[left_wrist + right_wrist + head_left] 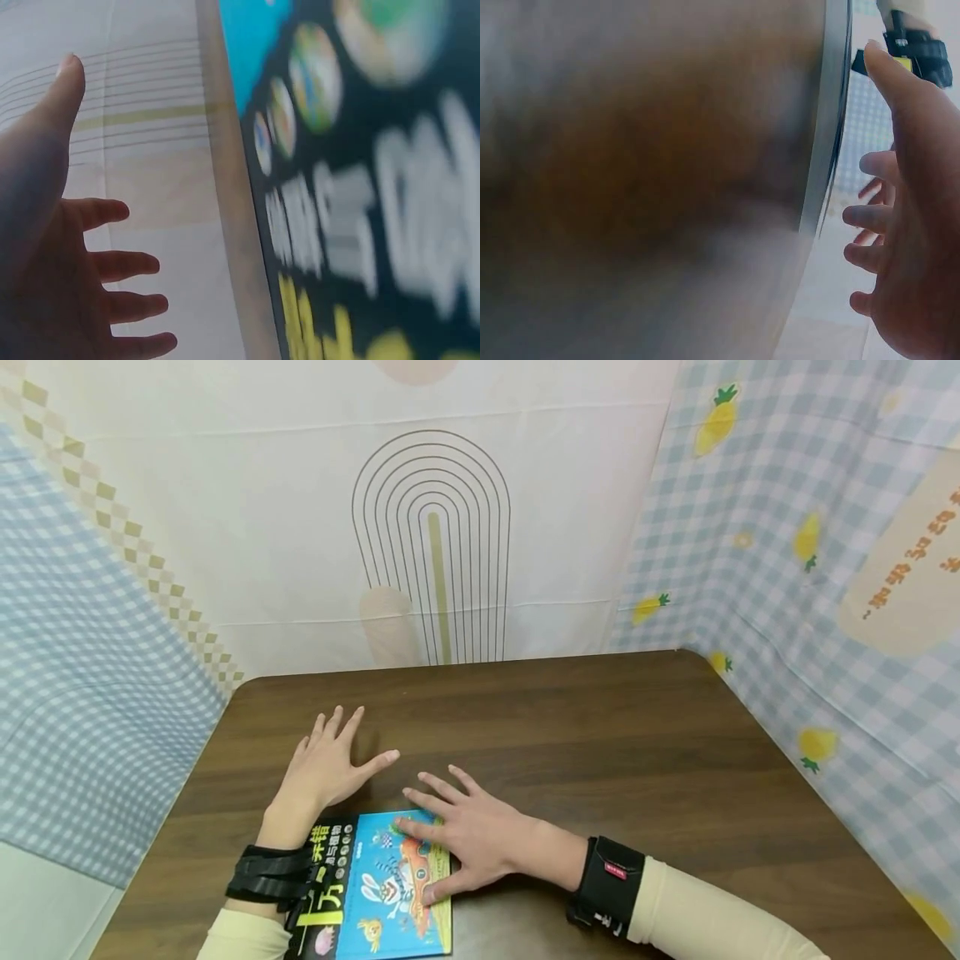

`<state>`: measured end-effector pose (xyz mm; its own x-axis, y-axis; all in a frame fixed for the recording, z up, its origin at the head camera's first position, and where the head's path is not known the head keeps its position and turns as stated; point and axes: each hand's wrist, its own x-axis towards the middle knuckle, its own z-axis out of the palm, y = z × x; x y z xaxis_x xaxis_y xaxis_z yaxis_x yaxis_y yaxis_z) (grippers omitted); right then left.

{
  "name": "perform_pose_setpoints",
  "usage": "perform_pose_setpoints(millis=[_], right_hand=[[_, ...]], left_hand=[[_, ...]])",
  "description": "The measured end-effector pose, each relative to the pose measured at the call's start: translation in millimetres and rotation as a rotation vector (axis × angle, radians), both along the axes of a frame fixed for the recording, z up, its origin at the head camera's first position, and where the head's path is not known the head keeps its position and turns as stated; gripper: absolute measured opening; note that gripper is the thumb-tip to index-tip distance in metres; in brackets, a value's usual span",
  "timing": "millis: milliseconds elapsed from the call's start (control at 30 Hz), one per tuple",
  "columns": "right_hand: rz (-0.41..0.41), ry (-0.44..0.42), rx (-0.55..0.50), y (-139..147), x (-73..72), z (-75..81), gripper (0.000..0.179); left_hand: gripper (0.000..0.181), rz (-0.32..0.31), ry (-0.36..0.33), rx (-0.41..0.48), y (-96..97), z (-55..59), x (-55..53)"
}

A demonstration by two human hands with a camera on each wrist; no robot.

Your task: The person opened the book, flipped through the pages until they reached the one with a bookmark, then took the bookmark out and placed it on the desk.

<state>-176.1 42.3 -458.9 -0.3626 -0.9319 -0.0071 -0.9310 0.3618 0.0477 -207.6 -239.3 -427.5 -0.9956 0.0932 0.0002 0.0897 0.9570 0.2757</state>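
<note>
Overlapping book (pixel 375 893); spread right fingers (pixel 424 831)

passable widely over the table (pixel 637 743) beyond the right hand (pixel 482 833), only narrowly between it and the left hand (pixel 324 770); blocked at the far edge by the cloth (pixel 577 527), at near right by the sleeve (pixel 712 910).

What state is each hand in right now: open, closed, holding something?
Left hand: open, holding nothing.
Right hand: open, gripping nothing, over the rectangular black-and-blue illustrated book; whether it touches can't be told.
</note>
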Motion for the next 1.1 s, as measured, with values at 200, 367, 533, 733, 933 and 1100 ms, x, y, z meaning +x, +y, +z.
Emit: perform_pose_setpoints(millis=[200, 367, 533, 733, 933, 1100], right_hand=[[0.038, -0.097, 0.053, -3.4, 6.1, -5.1, 0.096], [0.091, -0.17, 0.055, -4.7, 8.9, -8.4, 0.089], [0.115, -0.178, 0.075, -3.8, 9.4, -7.9, 0.086], [0.102, -0.2, 0.075, -2.3, 7.4, -7.1, 0.087], [0.086, -0.222, 0.065, -1.0, 6.0, -6.9, 0.087], [0.063, -0.219, 0.064, 0.7, 4.1, -6.0, 0.087]], left_hand=[[0.114, 0.016, -0.123, 0.024, -17.9, -2.1, 13.3], [0.115, 0.008, -0.234, 0.041, -29.8, -8.1, 26.8], [0.113, -0.018, -0.208, 0.063, -29.1, -9.2, 28.3], [0.113, -0.025, -0.182, 0.059, -24.0, -5.6, 27.0], [0.114, -0.046, -0.164, 0.024, -18.7, -2.0, 31.3], [0.115, -0.047, -0.204, 0.027, -19.0, -1.6, 35.9]])
